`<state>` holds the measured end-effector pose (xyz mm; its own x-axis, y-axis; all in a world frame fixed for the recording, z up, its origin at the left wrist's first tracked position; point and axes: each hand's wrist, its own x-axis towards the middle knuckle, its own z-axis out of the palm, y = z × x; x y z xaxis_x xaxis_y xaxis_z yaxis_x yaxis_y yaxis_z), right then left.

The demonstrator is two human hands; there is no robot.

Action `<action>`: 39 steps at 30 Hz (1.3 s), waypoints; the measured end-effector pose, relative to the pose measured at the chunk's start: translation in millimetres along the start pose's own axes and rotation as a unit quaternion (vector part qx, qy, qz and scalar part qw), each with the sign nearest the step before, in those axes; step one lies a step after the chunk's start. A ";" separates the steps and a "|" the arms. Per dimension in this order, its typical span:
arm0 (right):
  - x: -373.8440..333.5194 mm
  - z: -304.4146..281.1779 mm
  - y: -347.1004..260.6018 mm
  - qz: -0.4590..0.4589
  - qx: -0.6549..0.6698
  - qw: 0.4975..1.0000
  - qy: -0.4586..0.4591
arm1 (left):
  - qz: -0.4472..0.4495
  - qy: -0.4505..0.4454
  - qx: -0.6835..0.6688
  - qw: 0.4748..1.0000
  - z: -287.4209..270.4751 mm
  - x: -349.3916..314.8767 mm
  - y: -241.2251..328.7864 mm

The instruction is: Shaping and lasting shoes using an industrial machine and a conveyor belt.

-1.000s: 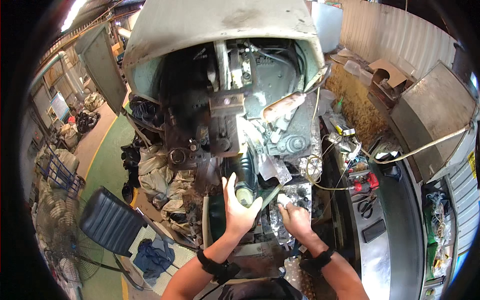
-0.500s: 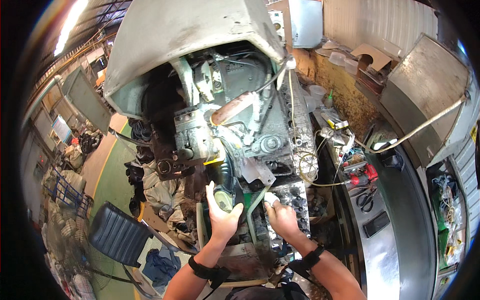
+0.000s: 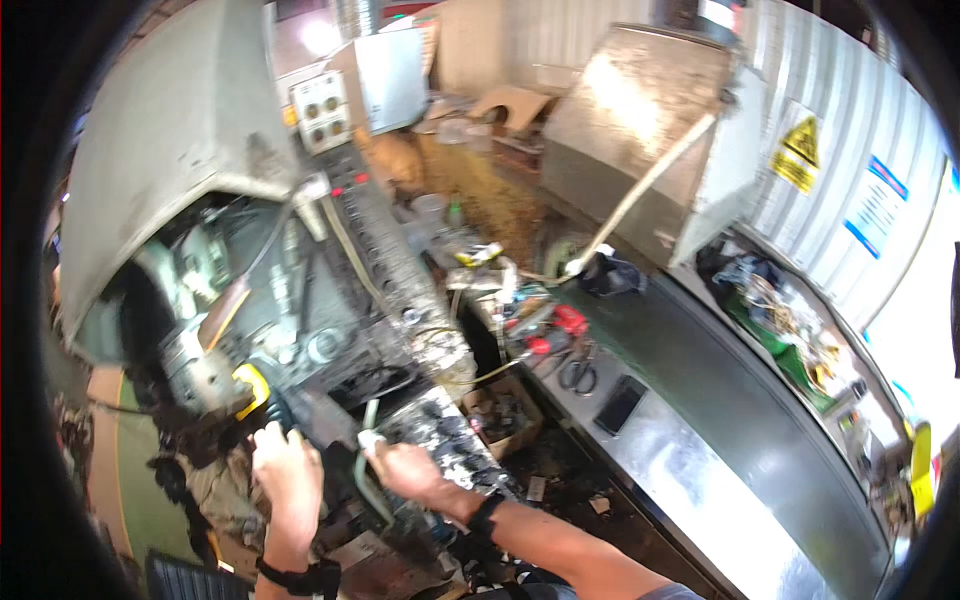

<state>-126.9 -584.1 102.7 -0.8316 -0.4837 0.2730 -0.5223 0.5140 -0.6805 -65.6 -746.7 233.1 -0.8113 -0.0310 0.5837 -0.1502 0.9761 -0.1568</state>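
Before me stands a greasy metal machine (image 3: 350, 345) under a large pale grey hood (image 3: 190, 110). My left hand (image 3: 288, 470) is at its front, fingers curled in and blurred by motion; whatever they may hold is hidden. Just beyond that hand are a bright yellow curved part (image 3: 252, 388) and a dark ribbed piece. My right hand (image 3: 412, 470) is closed on a small white wad (image 3: 370, 440), perhaps cloth, beside a pale green bent tube (image 3: 366, 478). A wooden-handled tool (image 3: 222, 318) rests inside the machine.
Right of the machine runs a metal bench (image 3: 690, 470) with a black phone (image 3: 621, 404), black scissors (image 3: 578, 376) and a red power tool (image 3: 565, 325). An open metal cover (image 3: 630, 130) stands behind it. A cardboard box (image 3: 505, 415) of scraps sits below the bench edge.
My view has swung right, bringing in more of the bench and wall. My left hand's spread thumb and fingers have curled in. The white wad is still in my right hand.
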 end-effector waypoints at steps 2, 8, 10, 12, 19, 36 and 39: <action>-1.6 -12.5 -5.7 0.017 0.018 0.999 -0.032 | 0.021 -0.011 0.035 0.999 7.5 -4.4 -1.6; -8.5 -34.8 -5.9 0.018 0.025 0.999 -0.010 | 0.115 0.022 -0.041 0.992 13.9 -3.2 2.6; -10.7 -30.4 -4.5 0.004 0.033 0.999 0.017 | 0.047 -0.001 -0.035 0.998 3.1 -1.5 12.7; -8.6 -28.6 -4.3 -0.001 0.034 0.999 0.015 | 0.008 -0.052 0.000 0.999 5.4 5.0 10.0; -9.9 -23.8 -2.0 -0.010 0.042 0.998 0.039 | 0.091 -0.077 0.079 0.990 42.0 4.0 -15.5; -9.0 -15.4 8.7 0.011 -0.019 0.996 0.089 | 0.117 -0.012 -0.206 0.971 6.8 13.1 -17.7; -9.8 -15.5 2.9 -0.005 -0.001 0.997 0.080 | 0.090 -0.076 -0.210 0.971 -2.6 6.4 -26.1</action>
<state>-123.2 -566.9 108.6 -0.8461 -0.3687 0.3850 -0.5305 0.5121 -0.6755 -65.4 -771.8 243.0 -0.8822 0.1484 0.4468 0.2194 0.9693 0.1112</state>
